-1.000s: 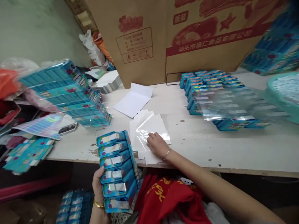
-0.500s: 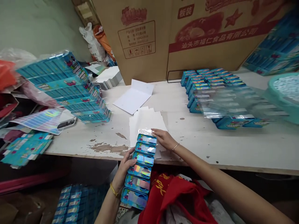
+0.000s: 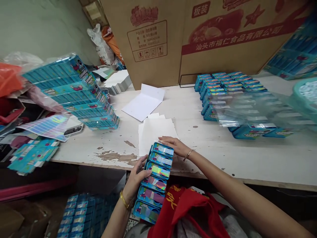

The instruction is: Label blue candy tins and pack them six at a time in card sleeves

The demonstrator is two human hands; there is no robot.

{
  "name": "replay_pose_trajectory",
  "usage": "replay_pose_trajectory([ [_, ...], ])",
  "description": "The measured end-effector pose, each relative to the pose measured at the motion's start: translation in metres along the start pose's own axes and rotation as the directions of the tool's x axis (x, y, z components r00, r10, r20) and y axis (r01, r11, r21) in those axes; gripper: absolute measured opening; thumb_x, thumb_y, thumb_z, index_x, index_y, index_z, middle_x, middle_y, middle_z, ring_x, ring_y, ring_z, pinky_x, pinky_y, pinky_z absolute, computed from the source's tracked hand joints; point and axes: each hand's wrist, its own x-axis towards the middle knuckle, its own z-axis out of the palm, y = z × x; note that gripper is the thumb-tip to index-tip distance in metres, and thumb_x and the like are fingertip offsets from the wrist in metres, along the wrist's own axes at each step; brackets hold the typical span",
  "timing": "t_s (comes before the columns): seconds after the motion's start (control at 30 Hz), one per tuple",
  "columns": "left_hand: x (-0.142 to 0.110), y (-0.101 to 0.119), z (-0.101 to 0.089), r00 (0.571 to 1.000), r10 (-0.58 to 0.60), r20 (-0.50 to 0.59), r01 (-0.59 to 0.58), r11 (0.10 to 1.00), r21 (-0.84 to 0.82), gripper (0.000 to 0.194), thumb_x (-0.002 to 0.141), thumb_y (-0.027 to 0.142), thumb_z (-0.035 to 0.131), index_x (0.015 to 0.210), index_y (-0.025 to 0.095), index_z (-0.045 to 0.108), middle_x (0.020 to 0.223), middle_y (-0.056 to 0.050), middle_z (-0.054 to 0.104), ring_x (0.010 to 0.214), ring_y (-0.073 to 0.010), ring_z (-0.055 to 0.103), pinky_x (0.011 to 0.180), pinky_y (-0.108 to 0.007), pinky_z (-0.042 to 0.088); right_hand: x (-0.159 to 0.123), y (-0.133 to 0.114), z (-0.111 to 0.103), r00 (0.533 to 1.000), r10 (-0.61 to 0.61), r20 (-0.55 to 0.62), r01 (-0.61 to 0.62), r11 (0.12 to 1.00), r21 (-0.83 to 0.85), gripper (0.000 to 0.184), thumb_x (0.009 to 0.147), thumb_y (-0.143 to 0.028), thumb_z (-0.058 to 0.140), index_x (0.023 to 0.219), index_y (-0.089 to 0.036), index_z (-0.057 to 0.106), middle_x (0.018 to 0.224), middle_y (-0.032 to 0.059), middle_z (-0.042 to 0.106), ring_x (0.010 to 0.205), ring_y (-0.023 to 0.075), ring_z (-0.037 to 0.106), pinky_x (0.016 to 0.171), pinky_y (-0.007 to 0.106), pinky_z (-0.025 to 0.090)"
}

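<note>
A row of several small blue boxes [image 3: 157,182] with shiny strips on their faces lies tilted over the table's front edge. My left hand [image 3: 135,179] is wrapped round its left side, thumb on top, its other fingers partly hidden. At the row's far end, my right hand [image 3: 176,145] touches the top box with its fingers stretched out flat; its thumb is hidden. Under and beyond that end are overlapping white cards [image 3: 158,129]. A folded white sheet [image 3: 142,104] lies behind them.
Stacked blue packs [image 3: 91,99] in clear wrap stand left. Rows of blue boxes [image 3: 210,110], partly under clear film [image 3: 237,114], are right, near a turquoise basin [image 3: 300,107]. A large cardboard carton [image 3: 170,72] closes off the back. More blue boxes [image 3: 76,216] sit below, left.
The row has shifted slightly right with my left hand. Clear film that stuck out at its far end no longer shows there, and my right hand's fingers now lie against that end.
</note>
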Motion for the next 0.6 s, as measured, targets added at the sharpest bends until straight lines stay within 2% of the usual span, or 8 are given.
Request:
replay_pose_trajectory([
  [0.1, -0.001, 0.003, 0.003, 0.999, 0.024, 0.028, -0.026, 0.998, 0.057, 0.072, 0.062, 0.029, 0.077, 0.129, 0.023, 0.053, 0.131, -0.01, 0.055, 0.118, -0.0324, 0.052, 0.093, -0.037, 0.045, 0.003, -0.001, -0.001, 1.0, 0.006, 0.024, -0.006, 1.0, 0.023, 0.052, 0.08, -0.066, 0.052, 0.104, -0.024, 0.071, 0.128, 0.0075, 0.059, 0.13, 0.0267, 0.042, 0.11, 0.049, 0.031],
  [0.2, 0.002, 0.0, 0.002, 0.999, 0.0, 0.035, -0.003, 0.997, 0.082, 0.073, 0.062, 0.031, 0.076, 0.13, 0.023, 0.052, 0.129, -0.01, 0.056, 0.119, -0.0328, 0.051, 0.095, -0.04, 0.043, 0.005, -0.002, -0.002, 0.997, 0.062, 0.051, -0.066, 0.995, 0.075, 0.055, 0.077, -0.067, 0.055, 0.103, -0.022, 0.072, 0.128, 0.0086, 0.059, 0.127, 0.0276, 0.046, 0.107, 0.046, 0.036],
  [0.4, 0.004, -0.007, -0.001, 1.0, 0.0, 0.018, -0.002, 0.996, 0.09, 0.073, 0.061, 0.031, 0.076, 0.13, 0.024, 0.052, 0.131, -0.009, 0.053, 0.12, -0.0317, 0.049, 0.096, -0.04, 0.042, 0.002, -0.006, -0.004, 0.995, 0.08, 0.058, -0.082, 0.996, 0.04, 0.051, 0.078, -0.064, 0.056, 0.105, -0.023, 0.072, 0.128, 0.0083, 0.059, 0.123, 0.027, 0.05, 0.106, 0.046, 0.038],
  [0.5, 0.009, -0.005, 0.0, 1.0, 0.02, 0.018, -0.021, 0.997, 0.071, 0.072, 0.059, 0.029, 0.078, 0.127, 0.023, 0.055, 0.124, -0.008, 0.058, 0.114, -0.0306, 0.054, 0.092, -0.038, 0.044, 0.003, -0.003, -0.007, 0.997, 0.069, 0.042, -0.071, 0.997, 0.038, 0.049, 0.08, -0.062, 0.055, 0.104, -0.023, 0.072, 0.127, 0.0068, 0.06, 0.122, 0.0264, 0.051, 0.107, 0.045, 0.037],
  [0.6, 0.019, -0.003, -0.001, 0.999, 0.028, -0.04, -0.028, 1.0, -0.001, 0.071, 0.059, 0.032, 0.077, 0.125, 0.02, 0.055, 0.11, -0.009, 0.064, 0.1, -0.0271, 0.061, 0.084, -0.035, 0.047, 0.007, 0.002, -0.012, 0.999, 0.038, 0.016, -0.038, 0.999, -0.023, 0.043, 0.083, -0.055, 0.053, 0.107, -0.024, 0.071, 0.126, 0.0063, 0.06, 0.12, 0.025, 0.053, 0.107, 0.045, 0.037],
])
